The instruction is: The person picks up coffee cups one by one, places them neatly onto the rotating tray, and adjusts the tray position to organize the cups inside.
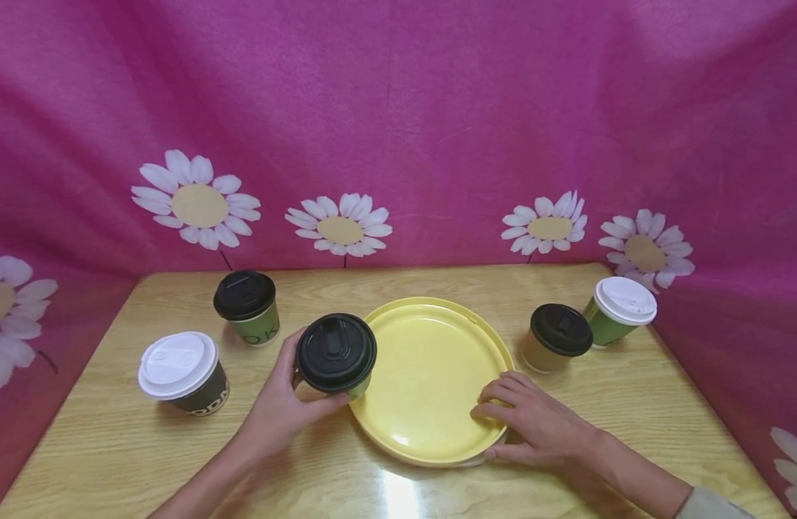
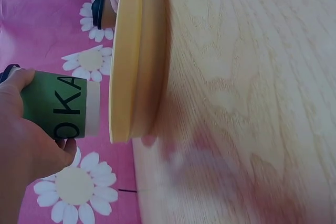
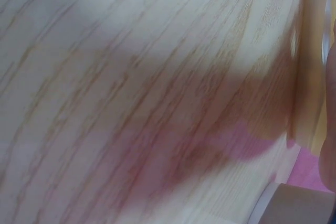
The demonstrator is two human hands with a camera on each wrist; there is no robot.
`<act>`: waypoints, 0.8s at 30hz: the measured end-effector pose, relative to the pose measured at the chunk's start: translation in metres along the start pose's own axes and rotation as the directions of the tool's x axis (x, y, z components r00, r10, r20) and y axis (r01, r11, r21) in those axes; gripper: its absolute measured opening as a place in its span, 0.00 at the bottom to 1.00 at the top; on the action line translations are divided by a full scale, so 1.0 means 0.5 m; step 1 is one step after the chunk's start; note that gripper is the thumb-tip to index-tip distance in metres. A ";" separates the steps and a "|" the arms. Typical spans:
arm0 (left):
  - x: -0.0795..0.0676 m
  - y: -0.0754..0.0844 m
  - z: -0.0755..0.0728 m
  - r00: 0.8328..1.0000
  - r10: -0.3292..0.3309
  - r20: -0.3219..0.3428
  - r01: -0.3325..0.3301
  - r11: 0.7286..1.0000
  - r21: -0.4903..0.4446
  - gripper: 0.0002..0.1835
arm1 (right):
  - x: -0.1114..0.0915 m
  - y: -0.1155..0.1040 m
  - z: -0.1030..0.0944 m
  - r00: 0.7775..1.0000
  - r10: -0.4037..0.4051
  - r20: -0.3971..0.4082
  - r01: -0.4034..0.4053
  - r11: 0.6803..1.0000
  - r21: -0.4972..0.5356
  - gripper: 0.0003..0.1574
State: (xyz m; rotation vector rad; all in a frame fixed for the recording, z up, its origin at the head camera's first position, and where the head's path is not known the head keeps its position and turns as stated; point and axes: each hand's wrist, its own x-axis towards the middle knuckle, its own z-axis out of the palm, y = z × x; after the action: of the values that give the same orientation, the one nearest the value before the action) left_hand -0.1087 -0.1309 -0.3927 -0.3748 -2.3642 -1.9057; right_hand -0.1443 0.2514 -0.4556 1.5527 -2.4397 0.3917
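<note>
My left hand (image 1: 286,407) grips a green paper cup (image 2: 55,106) with a black lid (image 1: 336,353). The cup is upright, raised off the table just above the left rim of a round yellow tray (image 1: 430,375). Dark letters mark the cup's side in the left wrist view. At the tray's lower right rim, my right hand (image 1: 544,422) holds the edge, fingers bent over the rim and thumb low on the outside. Only a sliver of the right hand (image 3: 329,114) enters the right wrist view, beside the tray's side wall (image 3: 310,77).
Left of the tray stand a black cup with a white lid (image 1: 184,371) and a green cup with a black lid (image 1: 247,306). To its right are a tan cup with a black lid (image 1: 554,339) and a green cup with a white lid (image 1: 619,310). Pink flowered cloth (image 1: 398,130) surrounds the wooden table (image 1: 112,432).
</note>
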 end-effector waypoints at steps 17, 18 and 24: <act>0.009 0.017 0.064 0.985 -0.097 0.142 0.104 0.994 -0.043 0.48 | -0.001 0.000 0.000 1.000 0.001 0.006 -0.002 1.000 0.022 0.30; 0.008 0.015 0.067 0.984 -0.102 0.149 0.110 0.993 -0.046 0.48 | -0.001 0.000 0.000 1.000 0.001 0.005 -0.001 1.000 0.022 0.30; 0.004 -0.005 0.084 0.977 -0.130 0.171 0.139 0.990 -0.038 0.49 | -0.003 0.001 0.000 1.000 0.005 0.004 -0.006 1.000 0.025 0.30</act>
State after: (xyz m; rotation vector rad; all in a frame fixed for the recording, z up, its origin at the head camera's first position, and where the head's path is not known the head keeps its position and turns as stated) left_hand -0.1073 -0.0903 -0.4043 -0.4043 -2.5114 -2.0723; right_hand -0.1441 0.2528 -0.4560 1.5588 -2.4521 0.4219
